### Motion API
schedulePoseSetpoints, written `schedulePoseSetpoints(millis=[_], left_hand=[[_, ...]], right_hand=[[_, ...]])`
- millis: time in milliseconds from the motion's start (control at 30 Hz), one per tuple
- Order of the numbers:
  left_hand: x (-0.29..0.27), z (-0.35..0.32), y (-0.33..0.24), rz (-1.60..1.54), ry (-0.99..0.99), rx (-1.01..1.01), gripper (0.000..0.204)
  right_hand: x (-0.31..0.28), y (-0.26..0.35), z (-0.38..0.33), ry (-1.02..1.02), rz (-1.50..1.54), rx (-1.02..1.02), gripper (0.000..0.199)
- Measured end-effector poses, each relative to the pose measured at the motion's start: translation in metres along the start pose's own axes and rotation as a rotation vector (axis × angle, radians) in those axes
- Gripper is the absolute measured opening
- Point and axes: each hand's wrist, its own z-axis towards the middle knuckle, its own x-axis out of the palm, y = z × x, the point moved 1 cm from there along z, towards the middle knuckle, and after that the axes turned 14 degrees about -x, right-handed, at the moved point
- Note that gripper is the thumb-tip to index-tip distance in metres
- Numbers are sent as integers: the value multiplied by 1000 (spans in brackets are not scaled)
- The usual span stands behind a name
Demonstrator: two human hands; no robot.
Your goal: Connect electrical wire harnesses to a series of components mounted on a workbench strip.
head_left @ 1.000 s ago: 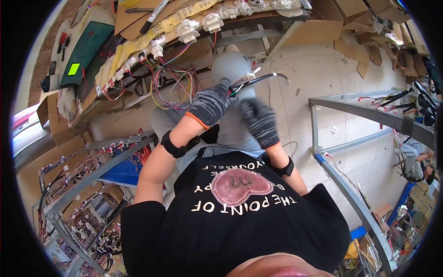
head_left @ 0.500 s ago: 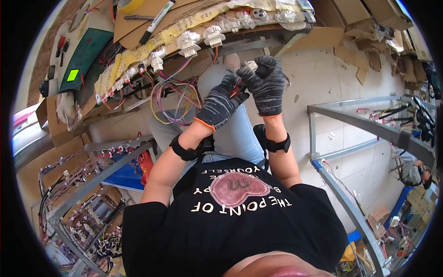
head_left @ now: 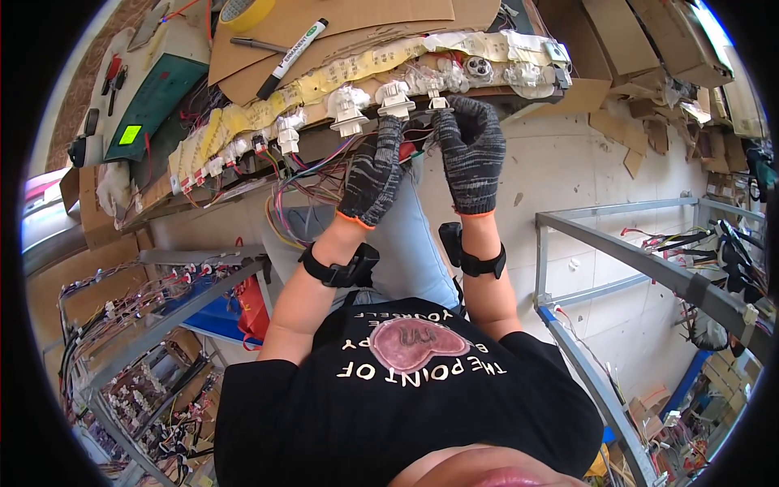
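Both my hands wear dark grey knitted gloves with orange cuffs and are at the front edge of the wiring board (head_left: 324,75). My right hand (head_left: 471,154) is closed, its thumb and fingertips on a small white connector (head_left: 438,102) at the board's edge. My left hand (head_left: 375,174) points up just below a larger white connector (head_left: 395,101), fingers pressed together; what they hold is hidden. Thin wires and a small red piece (head_left: 408,151) show between the hands. A bundle of coloured wires (head_left: 304,191) hangs left of my left hand. More white connectors (head_left: 348,111) line the edge.
A marker (head_left: 294,58), a pen and yellow tape (head_left: 246,14) lie on cardboard behind the board. A green box (head_left: 150,114) with a lit display stands at left. Metal frames (head_left: 649,258) flank me, with wire harnesses on them. Cardboard boxes (head_left: 677,49) stand at back right.
My hands have moved forward and up to the board's edge. The white connector held in front of me has gone to the edge with my right hand. My hands are slightly farther apart.
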Motion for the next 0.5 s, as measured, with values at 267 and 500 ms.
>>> schedulePoseSetpoints(millis=[267,500], left_hand=[[-6,7,-4,78,-90,142,57],[-13,13,-5,-52,161,-27,56]], right_hand=[[3,-2,1,-74,48,27,15],[4,-9,7,-83,78,28,14]])
